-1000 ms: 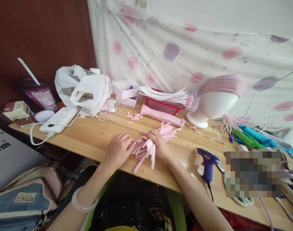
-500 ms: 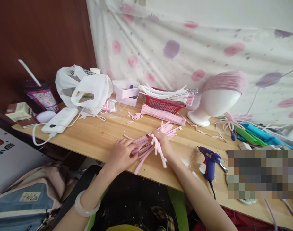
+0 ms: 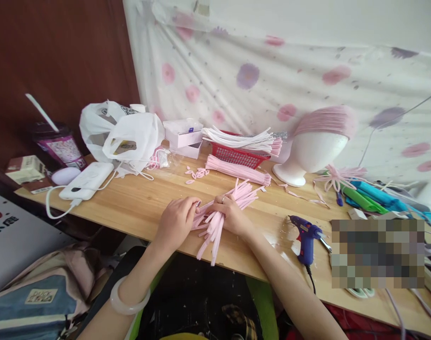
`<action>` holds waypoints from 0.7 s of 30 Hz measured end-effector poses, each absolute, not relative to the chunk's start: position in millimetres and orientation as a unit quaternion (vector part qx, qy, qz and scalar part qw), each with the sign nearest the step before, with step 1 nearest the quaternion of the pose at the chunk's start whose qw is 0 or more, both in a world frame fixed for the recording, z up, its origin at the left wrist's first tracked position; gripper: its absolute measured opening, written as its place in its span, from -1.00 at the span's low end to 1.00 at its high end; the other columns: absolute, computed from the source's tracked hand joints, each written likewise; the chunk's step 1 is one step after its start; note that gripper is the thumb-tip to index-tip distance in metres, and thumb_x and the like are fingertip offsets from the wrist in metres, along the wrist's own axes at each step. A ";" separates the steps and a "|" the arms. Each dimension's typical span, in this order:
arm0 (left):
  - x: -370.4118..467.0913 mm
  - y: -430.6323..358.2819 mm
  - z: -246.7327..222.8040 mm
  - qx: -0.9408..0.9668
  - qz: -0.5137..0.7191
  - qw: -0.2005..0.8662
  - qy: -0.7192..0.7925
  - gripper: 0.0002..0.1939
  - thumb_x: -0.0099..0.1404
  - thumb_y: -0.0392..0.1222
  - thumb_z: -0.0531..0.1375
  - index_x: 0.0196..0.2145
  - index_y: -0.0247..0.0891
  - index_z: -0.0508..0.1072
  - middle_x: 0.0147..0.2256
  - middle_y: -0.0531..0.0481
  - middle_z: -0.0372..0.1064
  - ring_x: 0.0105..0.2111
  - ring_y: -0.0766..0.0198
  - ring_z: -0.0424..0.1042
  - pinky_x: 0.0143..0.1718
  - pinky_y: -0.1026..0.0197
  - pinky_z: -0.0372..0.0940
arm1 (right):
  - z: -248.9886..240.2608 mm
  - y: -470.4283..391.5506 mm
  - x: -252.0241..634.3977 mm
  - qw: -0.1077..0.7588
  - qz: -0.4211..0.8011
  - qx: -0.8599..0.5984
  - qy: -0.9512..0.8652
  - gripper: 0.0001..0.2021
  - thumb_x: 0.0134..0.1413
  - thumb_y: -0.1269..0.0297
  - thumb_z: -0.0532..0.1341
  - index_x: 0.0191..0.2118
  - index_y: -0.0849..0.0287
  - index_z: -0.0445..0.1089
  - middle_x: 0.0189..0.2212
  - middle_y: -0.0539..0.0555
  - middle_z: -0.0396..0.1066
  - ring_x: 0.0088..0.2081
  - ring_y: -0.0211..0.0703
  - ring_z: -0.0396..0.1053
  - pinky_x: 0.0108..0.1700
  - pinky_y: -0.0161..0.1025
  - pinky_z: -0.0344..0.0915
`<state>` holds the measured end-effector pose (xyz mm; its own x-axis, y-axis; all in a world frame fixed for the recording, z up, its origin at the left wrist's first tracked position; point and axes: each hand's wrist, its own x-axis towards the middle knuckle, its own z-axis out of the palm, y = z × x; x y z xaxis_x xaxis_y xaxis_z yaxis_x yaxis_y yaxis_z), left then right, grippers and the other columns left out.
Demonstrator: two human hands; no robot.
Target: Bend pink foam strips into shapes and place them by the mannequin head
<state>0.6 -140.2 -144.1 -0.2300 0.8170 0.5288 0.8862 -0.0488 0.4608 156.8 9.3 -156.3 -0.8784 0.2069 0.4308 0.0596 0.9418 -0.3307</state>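
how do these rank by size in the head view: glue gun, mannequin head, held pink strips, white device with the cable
Largest to smallest, as they look:
1. mannequin head
2. held pink strips, partly covered by the right hand
3. glue gun and white device, too alike to rank

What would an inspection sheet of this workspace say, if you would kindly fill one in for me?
Surface: wooden table, with whitish marks near the glue gun.
Work things: loose pink strips; a pink bundle lies in front of the red basket.
Clutter: white bags and a cup at the left; a pixelated patch hides part of the right.
Hands: right hand holds the strips; left hand is at them, its grip unclear.
Cables: white cable by the white device; black cord from the glue gun.
Surroundings: flowered curtain behind; bag with a blue panel below left.
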 end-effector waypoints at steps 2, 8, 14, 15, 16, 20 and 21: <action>-1.5 -143.3 -144.1 -0.624 -0.382 0.028 -0.682 -0.80 0.39 -0.34 0.05 -0.22 -0.20 0.46 -0.32 -0.01 0.55 -0.28 0.16 0.51 -0.18 0.15 0.32 | -156.7 9.8 156.9 0.231 0.157 -0.068 -0.958 -0.92 0.19 0.31 0.30 -0.26 0.13 0.56 -0.44 0.07 0.41 -0.36 -0.11 0.34 -0.14 -0.11 0.07; -4.4 -157.8 -154.3 -0.635 -0.382 -0.026 -0.671 -0.88 0.33 -0.32 0.14 -0.25 -0.21 0.48 -0.29 -0.02 0.55 -0.27 0.18 0.52 -0.24 0.20 0.36 | -157.7 9.6 156.2 0.242 0.194 -0.071 -0.948 -0.96 0.15 0.38 0.30 -0.30 0.16 0.52 -0.42 0.07 0.40 -0.32 -0.07 0.35 -0.13 -0.09 0.10; 2.4 -160.2 -162.5 -0.639 -0.387 -0.041 -0.664 -0.85 0.30 -0.23 0.22 -0.17 -0.20 0.53 -0.25 -0.06 0.54 -0.22 0.09 0.50 -0.17 0.09 0.37 | -146.6 8.1 157.6 0.290 0.267 -0.084 -0.915 -0.97 0.14 0.39 0.25 -0.27 0.15 0.42 -0.23 0.17 0.42 -0.17 0.02 0.38 -0.09 -0.08 0.25; 4.3 -159.5 -163.0 -0.634 -0.394 -0.040 -0.664 -0.81 0.31 -0.24 0.20 -0.11 -0.19 0.52 -0.23 -0.06 0.54 -0.20 0.09 0.50 -0.15 0.08 0.37 | -144.5 8.4 158.1 0.297 0.279 -0.086 -0.909 -0.95 0.13 0.39 0.25 -0.26 0.15 0.40 -0.19 0.19 0.42 -0.13 0.04 0.38 -0.07 -0.06 0.26; 6.4 -158.3 -163.1 -0.627 -0.403 -0.038 -0.666 -0.76 0.33 -0.25 0.18 -0.05 -0.18 0.50 -0.21 -0.06 0.54 -0.19 0.11 0.50 -0.14 0.08 0.37 | -142.8 8.9 158.5 0.300 0.290 -0.088 -0.904 -0.94 0.12 0.39 0.25 -0.26 0.14 0.39 -0.17 0.19 0.43 -0.11 0.05 0.39 -0.05 -0.05 0.27; 14.3 -149.5 -160.6 -0.580 -0.447 -0.027 -0.681 -0.72 0.37 -0.27 0.13 0.02 -0.23 0.44 -0.26 -0.06 0.53 -0.31 0.20 0.50 -0.20 0.14 0.40 | -142.3 8.7 158.3 0.297 0.324 -0.095 -0.893 -0.97 0.13 0.37 0.25 -0.28 0.12 0.40 -0.18 0.18 0.45 -0.12 0.06 0.42 -0.06 -0.02 0.32; 15.9 -146.9 -160.0 -0.573 -0.455 -0.022 -0.681 -0.76 0.38 -0.28 0.11 -0.03 -0.23 0.47 -0.27 -0.05 0.53 -0.31 0.21 0.50 -0.19 0.15 0.40 | -143.5 7.9 157.8 0.295 0.330 -0.097 -0.891 -0.98 0.14 0.36 0.25 -0.29 0.12 0.41 -0.19 0.18 0.46 -0.12 0.06 0.43 -0.07 -0.02 0.32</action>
